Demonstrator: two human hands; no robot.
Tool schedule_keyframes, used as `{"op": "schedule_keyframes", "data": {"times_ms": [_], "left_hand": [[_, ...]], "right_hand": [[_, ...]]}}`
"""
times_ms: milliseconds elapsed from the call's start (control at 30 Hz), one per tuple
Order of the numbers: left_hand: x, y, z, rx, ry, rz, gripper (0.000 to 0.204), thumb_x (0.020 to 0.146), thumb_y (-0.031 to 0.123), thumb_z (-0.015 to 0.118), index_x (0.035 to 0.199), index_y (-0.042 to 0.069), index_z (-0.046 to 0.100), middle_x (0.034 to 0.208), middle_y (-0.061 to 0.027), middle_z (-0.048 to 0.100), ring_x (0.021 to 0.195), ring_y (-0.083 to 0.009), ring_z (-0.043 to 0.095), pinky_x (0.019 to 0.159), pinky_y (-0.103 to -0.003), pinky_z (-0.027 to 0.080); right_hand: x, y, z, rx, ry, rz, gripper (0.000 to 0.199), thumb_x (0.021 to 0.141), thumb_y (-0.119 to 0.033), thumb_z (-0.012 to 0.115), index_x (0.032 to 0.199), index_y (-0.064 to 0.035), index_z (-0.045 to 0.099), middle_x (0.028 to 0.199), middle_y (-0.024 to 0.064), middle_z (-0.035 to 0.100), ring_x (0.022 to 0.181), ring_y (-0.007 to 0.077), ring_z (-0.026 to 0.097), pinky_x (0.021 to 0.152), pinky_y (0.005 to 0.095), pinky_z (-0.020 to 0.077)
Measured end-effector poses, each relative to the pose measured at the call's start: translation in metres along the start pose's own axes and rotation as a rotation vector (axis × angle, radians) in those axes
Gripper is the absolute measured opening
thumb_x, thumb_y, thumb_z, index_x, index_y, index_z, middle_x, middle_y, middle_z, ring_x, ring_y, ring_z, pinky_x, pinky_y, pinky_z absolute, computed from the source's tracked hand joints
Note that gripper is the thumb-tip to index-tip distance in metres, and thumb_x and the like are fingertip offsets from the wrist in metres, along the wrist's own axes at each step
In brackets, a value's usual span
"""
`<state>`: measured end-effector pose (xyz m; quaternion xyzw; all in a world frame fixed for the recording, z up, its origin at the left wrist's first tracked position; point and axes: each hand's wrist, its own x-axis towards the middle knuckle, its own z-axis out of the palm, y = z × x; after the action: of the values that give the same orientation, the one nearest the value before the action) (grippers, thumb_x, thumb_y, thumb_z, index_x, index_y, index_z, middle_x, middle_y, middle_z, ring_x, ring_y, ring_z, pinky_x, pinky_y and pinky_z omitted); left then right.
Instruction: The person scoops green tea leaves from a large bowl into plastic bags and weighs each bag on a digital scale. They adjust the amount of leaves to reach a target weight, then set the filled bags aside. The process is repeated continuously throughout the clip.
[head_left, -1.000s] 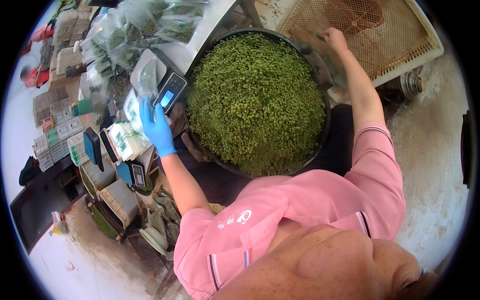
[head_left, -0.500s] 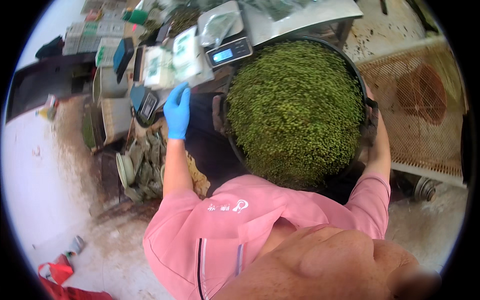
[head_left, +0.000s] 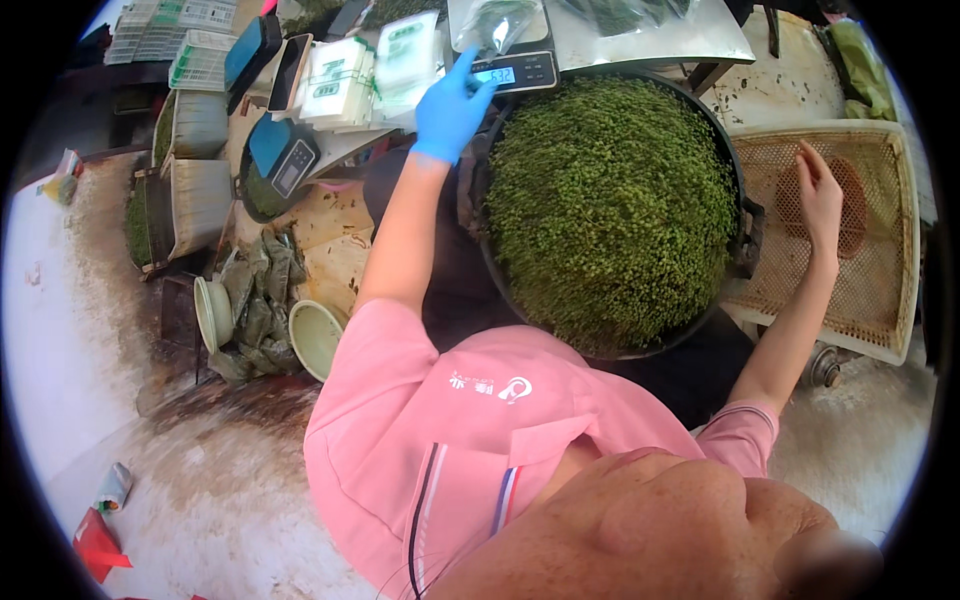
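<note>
My left hand [head_left: 452, 110], in a blue glove, reaches up to a digital scale [head_left: 500, 72]. Its index finger points at the left end of the lit display panel; whether the fingertip touches is hard to tell. On the scale's pan lies a clear plastic bag [head_left: 497, 25]. My right hand [head_left: 821, 192] is bare, with stretched fingers, and hangs over a pale mesh crate [head_left: 760, 262] holding nothing. Between my arms stands a big dark round tub [head_left: 735, 150], heaped with small green berry-like pieces [head_left: 610, 210].
Stacks of white printed packets [head_left: 338, 85] and a phone [head_left: 290, 72] lie left of the scale. Below them is a second small scale [head_left: 293, 165]. A pale bowl [head_left: 316, 338] sits beside crumpled plastic sheets [head_left: 255, 305]. More bagged green stuff [head_left: 625, 12] rests on the metal table [head_left: 690, 45].
My left hand has moved up and right to the scale. My right hand has left the tub's right side and is now out over the crate. The view has shifted a little.
</note>
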<state>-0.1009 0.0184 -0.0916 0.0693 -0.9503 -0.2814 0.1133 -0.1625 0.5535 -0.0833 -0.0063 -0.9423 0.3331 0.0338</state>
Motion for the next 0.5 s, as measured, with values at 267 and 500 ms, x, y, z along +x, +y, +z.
{"op": "schedule_keyframes", "data": {"times_ms": [267,500], "left_hand": [[0.052,-0.016,0.023,0.277,-0.05,0.061,0.065,0.084,0.056,0.074,0.138,0.025,0.057,0.086,-0.0069,0.074,0.081,-0.0304,0.072,0.069,-0.045,0.055],[0.045,-0.02,0.022,0.183,0.024,0.025,0.053,0.083,0.059,0.074,0.117,0.019,0.065,0.091,-0.0154,0.074,0.085,-0.0376,0.072,0.072,-0.047,0.056]], "right_hand": [[-0.072,-0.07,0.044,0.524,0.327,-0.109,0.022,0.1,-0.011,0.065,0.119,0.0003,0.072,0.106,0.0098,0.075,0.098,0.0137,0.071,0.088,0.0272,0.0542],[-0.075,-0.07,0.061,0.359,0.28,-0.219,0.021,0.099,-0.01,0.066,0.116,-0.0004,0.073,0.102,0.0106,0.076,0.093,0.0144,0.072,0.08,0.0285,0.057]]}}
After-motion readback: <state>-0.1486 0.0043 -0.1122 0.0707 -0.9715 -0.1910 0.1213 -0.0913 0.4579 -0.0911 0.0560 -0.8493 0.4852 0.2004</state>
